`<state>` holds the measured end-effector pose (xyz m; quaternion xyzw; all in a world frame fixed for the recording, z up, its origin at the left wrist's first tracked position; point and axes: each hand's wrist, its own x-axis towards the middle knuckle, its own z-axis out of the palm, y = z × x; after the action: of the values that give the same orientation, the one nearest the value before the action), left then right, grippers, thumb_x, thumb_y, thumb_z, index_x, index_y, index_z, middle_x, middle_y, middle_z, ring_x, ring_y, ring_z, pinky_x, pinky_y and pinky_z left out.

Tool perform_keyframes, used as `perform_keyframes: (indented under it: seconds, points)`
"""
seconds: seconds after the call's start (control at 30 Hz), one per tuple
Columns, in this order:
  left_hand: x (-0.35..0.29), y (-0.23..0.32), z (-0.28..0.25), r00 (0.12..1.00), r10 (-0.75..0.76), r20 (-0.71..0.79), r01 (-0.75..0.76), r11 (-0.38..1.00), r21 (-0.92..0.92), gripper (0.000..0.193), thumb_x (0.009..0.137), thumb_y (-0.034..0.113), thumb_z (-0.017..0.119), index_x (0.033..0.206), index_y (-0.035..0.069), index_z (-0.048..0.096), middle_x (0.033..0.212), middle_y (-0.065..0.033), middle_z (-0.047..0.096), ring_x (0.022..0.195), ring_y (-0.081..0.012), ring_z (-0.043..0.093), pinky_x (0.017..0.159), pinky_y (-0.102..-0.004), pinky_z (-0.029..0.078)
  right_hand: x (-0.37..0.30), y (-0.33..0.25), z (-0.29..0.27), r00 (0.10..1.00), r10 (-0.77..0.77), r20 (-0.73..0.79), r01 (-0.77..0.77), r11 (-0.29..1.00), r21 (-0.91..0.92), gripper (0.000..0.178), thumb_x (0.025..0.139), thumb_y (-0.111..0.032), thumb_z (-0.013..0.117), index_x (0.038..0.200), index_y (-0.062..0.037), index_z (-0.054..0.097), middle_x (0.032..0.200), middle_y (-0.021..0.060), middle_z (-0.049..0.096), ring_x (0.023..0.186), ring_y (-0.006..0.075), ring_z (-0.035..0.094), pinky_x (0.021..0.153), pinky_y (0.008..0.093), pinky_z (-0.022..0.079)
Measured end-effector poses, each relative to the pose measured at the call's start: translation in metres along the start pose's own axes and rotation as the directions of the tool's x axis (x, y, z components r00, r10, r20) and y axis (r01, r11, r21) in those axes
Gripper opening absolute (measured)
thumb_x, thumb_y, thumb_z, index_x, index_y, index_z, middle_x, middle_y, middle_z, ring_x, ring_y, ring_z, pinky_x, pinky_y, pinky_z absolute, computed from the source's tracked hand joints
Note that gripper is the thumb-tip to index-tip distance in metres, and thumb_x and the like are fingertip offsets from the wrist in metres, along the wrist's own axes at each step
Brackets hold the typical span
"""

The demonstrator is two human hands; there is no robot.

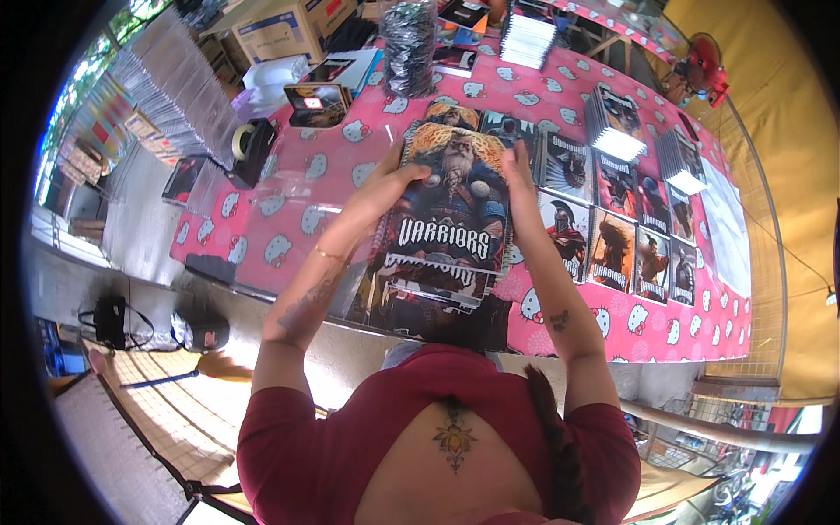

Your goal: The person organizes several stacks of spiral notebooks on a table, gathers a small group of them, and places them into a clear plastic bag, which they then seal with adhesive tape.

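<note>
A long table is wearing a pink cloth (643, 341) printed with white cat faces. At its far left side a cardboard box (284, 33) is sitting; its contents are staying out of view. Nearer, a tall stack of clear plastic (171, 79) is leaning slightly. A dark bag (109, 319) is lying on the floor at left, its inside hidden. Beyond the hands, a column in glossy clear wrap (409, 52) is standing upright, enclosing something dark that glare is obscuring.

A booklet with a bearded warrior on its cover (459, 188) is facing up at the near middle of the table, above a loose pile of booklets (436, 290); whether more are being gripped with it, I cannot tell. The left hand (395, 182) is gripping its left edge, thumb on the cover; the right hand (520, 184) is clasping the opposite edge. At left, a black tape dispenser (256, 156) is holding a pale tape roll (241, 140).
</note>
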<state>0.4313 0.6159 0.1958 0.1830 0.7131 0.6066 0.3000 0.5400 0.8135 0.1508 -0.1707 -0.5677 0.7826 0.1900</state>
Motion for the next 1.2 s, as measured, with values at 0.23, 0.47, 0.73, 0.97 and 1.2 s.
perform_keyframes:
  seconds: [0.23,0.47,0.73,0.97,1.2]
  points:
    - [-0.083,-0.018,0.010,0.405,0.878,-0.256,-0.611,0.469,0.638,0.068,0.096,0.046,0.051,0.143,-0.002,0.039,0.148,-0.0269,0.037,0.143,-0.0390,0.029,0.116,-0.0471,0.019,0.053,-0.067,-0.013,0.927,-0.229,0.299,0.372,0.681,-0.631,0.106,0.083,-0.078,0.047,0.150,0.0007,0.028,0.157,0.0252,0.020,0.147,0.0334,0.019,0.118,0.0414,0.018]
    - [-0.074,-0.105,0.109,0.299,0.954,-0.022,-0.154,0.071,0.986,0.067,0.101,0.055,0.017,0.125,0.012,0.062,0.137,-0.0142,0.055,0.137,-0.0327,0.041,0.116,-0.0590,-0.005,0.097,-0.081,0.030,0.534,0.609,0.587,0.361,0.464,-0.809,0.104,0.078,-0.085,0.043,0.146,-0.0065,0.041,0.149,0.0168,0.041,0.140,0.0268,0.034,0.113,0.0387,0.029]
    - [-0.118,-0.064,0.201,0.210,0.969,-0.129,-0.628,0.235,0.742,0.051,0.098,0.043,0.042,0.121,-0.001,0.057,0.122,-0.0229,0.058,0.115,-0.0410,0.055,0.105,-0.0562,0.032,0.132,-0.039,-0.120,0.885,-0.428,0.184,0.465,0.836,-0.293,0.053,0.095,-0.040,0.059,0.124,0.0040,0.058,0.124,0.0160,0.065,0.115,0.0230,0.062,0.096,0.0315,0.045]
    - [0.122,-0.096,0.331,0.594,0.753,-0.282,-0.510,0.624,0.592,0.028,0.086,0.012,0.069,0.106,-0.005,0.060,0.097,-0.0239,0.060,0.089,-0.0424,0.060,0.074,-0.0475,0.048,0.130,0.047,-0.407,0.736,-0.381,-0.560,-0.533,0.186,-0.826,0.076,0.076,-0.056,0.070,0.136,-0.0132,0.049,0.128,0.0192,0.049,0.123,0.0390,0.046,0.097,0.0525,0.040]
    - [0.247,-0.130,0.321,0.923,0.180,-0.340,0.155,0.634,0.758,0.035,0.082,0.024,0.071,0.102,-0.003,0.063,0.098,-0.0229,0.063,0.093,-0.0414,0.064,0.081,-0.0472,0.053,0.113,0.035,-0.414,0.871,-0.204,-0.447,-0.452,0.023,-0.892,0.109,0.059,-0.065,0.079,0.148,-0.0218,0.032,0.141,0.0231,0.038,0.132,0.0433,0.036,0.101,0.0582,0.034]
